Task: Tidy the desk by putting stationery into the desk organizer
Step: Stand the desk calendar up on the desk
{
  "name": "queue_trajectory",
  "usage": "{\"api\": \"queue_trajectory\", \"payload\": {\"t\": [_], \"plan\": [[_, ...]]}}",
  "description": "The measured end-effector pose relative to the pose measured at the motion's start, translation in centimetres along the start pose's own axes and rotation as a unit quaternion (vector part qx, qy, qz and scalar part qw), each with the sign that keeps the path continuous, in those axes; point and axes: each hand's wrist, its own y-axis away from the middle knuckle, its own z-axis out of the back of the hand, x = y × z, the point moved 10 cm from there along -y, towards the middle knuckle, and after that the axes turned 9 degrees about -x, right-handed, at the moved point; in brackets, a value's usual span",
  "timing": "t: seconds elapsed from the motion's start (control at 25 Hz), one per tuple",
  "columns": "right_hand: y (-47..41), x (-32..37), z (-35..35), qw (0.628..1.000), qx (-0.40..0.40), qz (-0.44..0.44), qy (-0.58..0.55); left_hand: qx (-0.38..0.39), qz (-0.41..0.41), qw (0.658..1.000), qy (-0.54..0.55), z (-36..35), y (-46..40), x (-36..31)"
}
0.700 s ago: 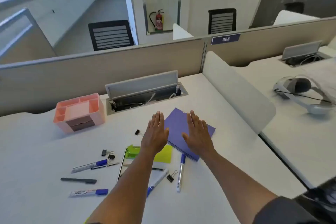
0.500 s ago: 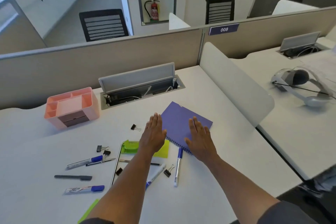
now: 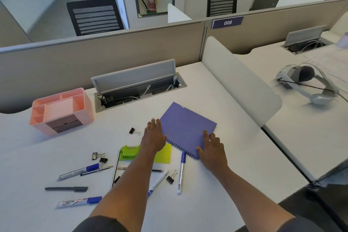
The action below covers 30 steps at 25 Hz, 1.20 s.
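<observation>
A pink desk organizer (image 3: pixel 62 109) stands at the back left of the white desk (image 3: pixel 235 156). A purple spiral notebook (image 3: pixel 186 128) lies in the middle. My left hand (image 3: pixel 153 135) is flat with straight fingers by the notebook's left edge. My right hand (image 3: pixel 211 149) lies flat over its near right corner. Scattered in front are blue-capped markers (image 3: pixel 79 171), a white pen (image 3: pixel 181 171), a dark pen (image 3: pixel 66 188), black binder clips (image 3: pixel 134 131), a green stapler (image 3: pixel 130 151) and a yellow-green sticky pad (image 3: pixel 163 154).
An open cable tray (image 3: pixel 139 90) sits behind the notebook. A white divider panel (image 3: pixel 239 81) bounds the desk on the right. Beyond it a headset (image 3: pixel 305 84) lies on the neighbouring desk. A clipboard (image 3: pixel 115 171) lies partly under my left arm.
Both hands have drawn back toward me over the notebook, the right hand sliding to its near right corner. The camera has tilted and moved closer.
</observation>
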Motion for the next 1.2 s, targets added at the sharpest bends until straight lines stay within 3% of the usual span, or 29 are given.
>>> {"api": "queue_trajectory", "payload": {"t": [0.24,0.36,0.64,0.8,0.96,1.2], "plan": [[0.1,-1.5,-1.1,0.986,0.048,-0.123,-0.100,0.015,0.011,1.000,0.003,-1.0,-1.1,0.1],[0.4,-1.9,-1.1,0.973,0.022,-0.171,-0.151,0.015,0.022,1.000,0.012,-1.4,-1.3,-0.2],[1.3,-3.1,-2.4,0.882,0.012,-0.355,-0.311,-0.003,0.084,0.995,0.058,-1.1,-2.6,0.3],[1.0,-3.3,-2.7,0.854,0.011,-0.375,-0.361,0.002,0.118,0.988,0.097,-0.2,-3.4,0.6],[0.1,-3.4,-1.4,0.853,-0.033,-0.350,-0.385,0.008,0.133,0.984,0.119,0.5,-3.5,0.3],[-2.2,-4.3,0.6,0.815,-0.070,-0.352,-0.455,-0.024,0.170,0.968,0.182,2.3,-3.8,0.1]]}}
